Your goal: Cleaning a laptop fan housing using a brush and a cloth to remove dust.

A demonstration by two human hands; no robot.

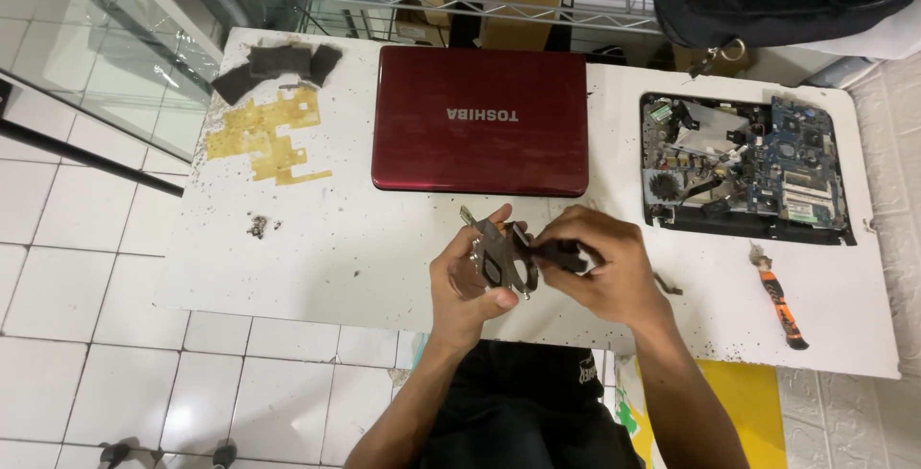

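Above the desk's (317, 248) near edge, the left hand (465, 282) grips a small metal fan assembly (499, 256), and the right hand (600, 272) pinches its dark end. A closed red laptop (480, 133) lies behind; an opened laptop base (746, 167) and orange-handled tool (782, 306) sit toward the right edge.

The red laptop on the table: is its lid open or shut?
Shut. The red laptop lies flat on the white table, lid down with only its outer cover showing; no screen or keyboard visible.
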